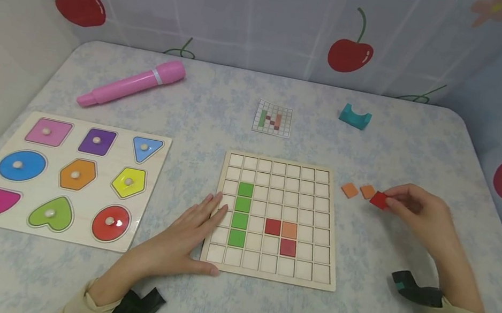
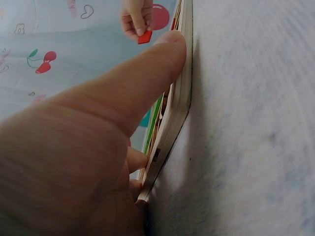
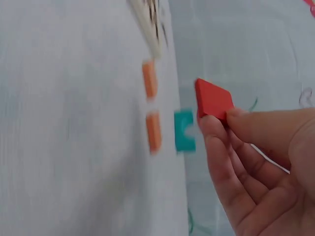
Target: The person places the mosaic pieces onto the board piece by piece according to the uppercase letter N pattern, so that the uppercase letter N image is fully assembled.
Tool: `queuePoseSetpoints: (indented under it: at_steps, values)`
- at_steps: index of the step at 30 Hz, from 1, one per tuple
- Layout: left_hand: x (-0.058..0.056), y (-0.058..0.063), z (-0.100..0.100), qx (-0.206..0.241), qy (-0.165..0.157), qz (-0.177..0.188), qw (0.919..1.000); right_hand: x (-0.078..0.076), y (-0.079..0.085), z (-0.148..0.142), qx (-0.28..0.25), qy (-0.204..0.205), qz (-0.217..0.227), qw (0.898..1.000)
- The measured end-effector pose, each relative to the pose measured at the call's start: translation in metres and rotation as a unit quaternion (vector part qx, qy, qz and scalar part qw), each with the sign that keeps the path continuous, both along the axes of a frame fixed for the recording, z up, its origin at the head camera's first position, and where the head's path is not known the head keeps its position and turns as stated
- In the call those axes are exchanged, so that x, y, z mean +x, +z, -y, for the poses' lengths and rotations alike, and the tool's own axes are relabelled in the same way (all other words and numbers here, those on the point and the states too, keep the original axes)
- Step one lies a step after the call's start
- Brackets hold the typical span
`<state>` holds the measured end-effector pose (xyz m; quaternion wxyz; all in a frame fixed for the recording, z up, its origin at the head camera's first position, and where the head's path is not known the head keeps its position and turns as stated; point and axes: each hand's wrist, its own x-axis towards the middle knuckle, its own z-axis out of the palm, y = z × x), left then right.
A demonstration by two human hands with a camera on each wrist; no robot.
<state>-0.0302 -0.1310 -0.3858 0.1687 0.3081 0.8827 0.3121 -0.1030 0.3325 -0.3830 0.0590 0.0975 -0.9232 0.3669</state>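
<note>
Between thumb and fingertips my right hand (image 1: 422, 214) pinches a red square tile (image 3: 214, 100), lifted above the table in the right wrist view. Two orange tiles (image 1: 350, 190) lie on the table just left of that hand. My left hand (image 1: 186, 233) rests with extended fingers on the left edge of the wooden grid board (image 1: 267, 276), its thumb along the near edge. A column of green tiles (image 1: 239, 221) fills cells at the board's left. Right of centre sit a red tile (image 1: 272, 227), an orange tile (image 1: 289, 230) and another red tile (image 1: 288, 248).
A small pattern card (image 1: 273, 119) lies behind the board, with a teal block (image 1: 355, 117) to its right. On the left are a knobbed shape puzzle (image 1: 95, 190) and a pink marker-shaped object (image 1: 132, 83). A curtain with cherries (image 1: 277, 14) borders the table's back.
</note>
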Motion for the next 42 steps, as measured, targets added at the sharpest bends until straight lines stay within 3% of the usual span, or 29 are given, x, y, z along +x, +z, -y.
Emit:
queuePoseSetpoints:
  at_steps: [3, 8, 11, 15, 24, 42]
  values:
    - [0.0, 0.0, 0.0, 0.001, 0.0, 0.0, 1.0, -0.003, -0.001, 0.021, -0.044, 0.016, 0.002, 0.999]
    - [0.0, 0.0, 0.0, 0.001, -0.003, -0.001, 1.0, 0.004, 0.03, 0.089, -0.101, 0.069, 0.054, 0.991]
    - [0.0, 0.0, -0.001, 0.0, -0.003, -0.003, 1.0, 0.003, 0.036, 0.119, -0.152, 0.095, 0.104, 0.978]
    - [0.0, 0.001, -0.001, -0.001, -0.002, -0.003, 1.0, -0.001, 0.029, 0.149, -0.195, 0.114, 0.159, 0.961]
    - [-0.001, 0.0, -0.001, -0.005, -0.001, -0.002, 1.0, -0.007, 0.014, 0.187, -0.132, 0.162, 0.151, 0.966]
    - [0.001, 0.001, 0.0, -0.003, -0.002, -0.005, 1.0, -0.001, 0.011, 0.197, -0.044, 0.191, 0.134, 0.971]
